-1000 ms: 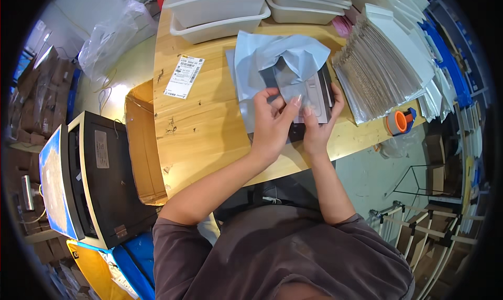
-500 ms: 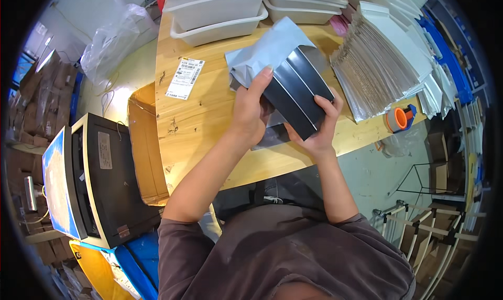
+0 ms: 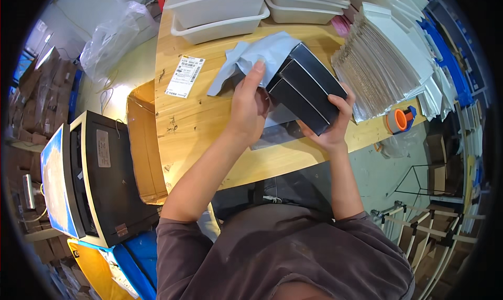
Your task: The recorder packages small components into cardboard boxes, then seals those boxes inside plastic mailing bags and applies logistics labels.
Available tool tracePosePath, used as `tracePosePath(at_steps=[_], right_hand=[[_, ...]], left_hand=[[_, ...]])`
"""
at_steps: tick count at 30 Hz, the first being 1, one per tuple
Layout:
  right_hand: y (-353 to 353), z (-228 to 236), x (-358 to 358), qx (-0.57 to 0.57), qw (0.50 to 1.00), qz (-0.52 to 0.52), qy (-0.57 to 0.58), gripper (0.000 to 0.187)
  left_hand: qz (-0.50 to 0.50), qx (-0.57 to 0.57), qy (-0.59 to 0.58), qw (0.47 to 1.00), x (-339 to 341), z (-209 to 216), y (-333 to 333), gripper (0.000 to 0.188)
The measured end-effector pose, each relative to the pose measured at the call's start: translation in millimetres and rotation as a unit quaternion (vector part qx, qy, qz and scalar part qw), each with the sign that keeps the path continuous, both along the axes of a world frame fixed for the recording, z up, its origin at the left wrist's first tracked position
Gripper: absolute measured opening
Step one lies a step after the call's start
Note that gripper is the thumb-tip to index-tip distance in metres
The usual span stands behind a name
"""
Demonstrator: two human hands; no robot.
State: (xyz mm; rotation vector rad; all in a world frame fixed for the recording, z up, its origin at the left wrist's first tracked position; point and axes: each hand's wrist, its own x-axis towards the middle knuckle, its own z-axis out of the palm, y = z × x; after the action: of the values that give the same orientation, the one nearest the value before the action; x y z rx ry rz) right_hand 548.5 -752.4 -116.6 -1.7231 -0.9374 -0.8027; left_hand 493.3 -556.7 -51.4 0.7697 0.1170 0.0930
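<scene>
Above the wooden table I hold several slim black boxes (image 3: 308,93) side by side, tilted. My right hand (image 3: 335,129) grips their lower right end, thumb below and fingers over the top. A pale grey plastic mailing bag (image 3: 262,49) lies crumpled against their upper left end. My left hand (image 3: 246,108) is closed on this bag, its thumb pressing on the grey film; the other fingers are partly hidden underneath. Below the boxes, a dark and grey flat sheet (image 3: 277,132) lies on the table. A white printed label (image 3: 186,76) lies to the left of my left hand.
White plastic bins (image 3: 220,30) are stacked at the back of the table (image 3: 209,158). A thick stack of silvery padded mailers (image 3: 385,61) stands on the right, near an orange and blue tape dispenser (image 3: 401,120). An open cardboard box (image 3: 144,148) adjoins the table's left edge.
The black boxes have shifted slightly right and turned, showing more of their upper left ends outside the bag. The grey bag has sagged lower and spread to the left.
</scene>
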Motion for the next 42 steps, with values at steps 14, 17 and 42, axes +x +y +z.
tracePosePath(at_steps=[14,17,42], right_hand=[[-14,-7,-4,0.081,0.94,0.035,0.33,0.077],[-14,-11,-1,-0.008,0.957,0.031,0.289,0.077],[13,0,-16,0.032,0.906,0.099,0.411,0.071]], left_hand=[[-0.047,0.255,0.143,0.955,29,-39,42,0.078],[-0.005,0.373,0.157,0.915,32,-36,41,0.09],[0.118,0.707,0.025,0.697,10,-17,31,0.052]])
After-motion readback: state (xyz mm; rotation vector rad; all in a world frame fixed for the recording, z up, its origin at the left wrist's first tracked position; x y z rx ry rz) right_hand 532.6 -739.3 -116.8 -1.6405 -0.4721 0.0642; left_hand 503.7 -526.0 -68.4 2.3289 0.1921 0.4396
